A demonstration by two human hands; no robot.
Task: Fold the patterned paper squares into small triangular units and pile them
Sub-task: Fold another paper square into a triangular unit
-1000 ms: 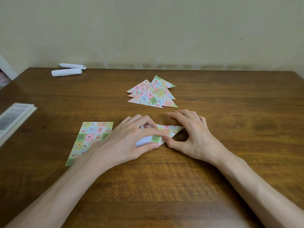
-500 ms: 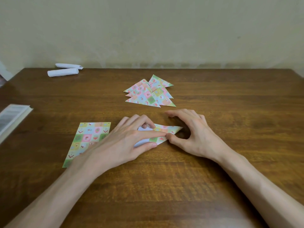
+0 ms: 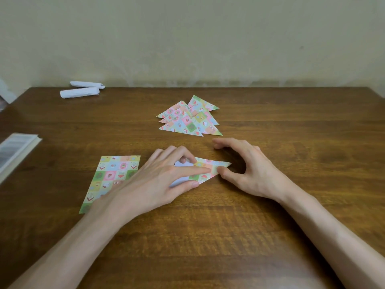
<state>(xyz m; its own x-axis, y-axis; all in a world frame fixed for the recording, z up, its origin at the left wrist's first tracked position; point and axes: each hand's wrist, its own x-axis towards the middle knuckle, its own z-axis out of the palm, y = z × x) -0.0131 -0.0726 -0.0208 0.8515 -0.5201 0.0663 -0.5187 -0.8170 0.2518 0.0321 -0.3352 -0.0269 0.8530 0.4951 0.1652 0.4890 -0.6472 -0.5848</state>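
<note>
Both hands lie open on the half-folded paper (image 3: 210,170) near the middle of the table (image 3: 250,226), left hand (image 3: 162,180) pressing flat, right hand (image 3: 250,170) touching its tip by thumb, and I think the crease needs firm pressure with edges aligned.

Left hand (image 3: 158,180) lies flat over the left part of the half-folded paper (image 3: 208,162), fingers straight, index pressing down on it. Right hand (image 3: 256,174) arches just right of the paper, thumb tip touching its right corner, fingers loosely curved. Both forearms are bare and angle in toward the paper.
</note>
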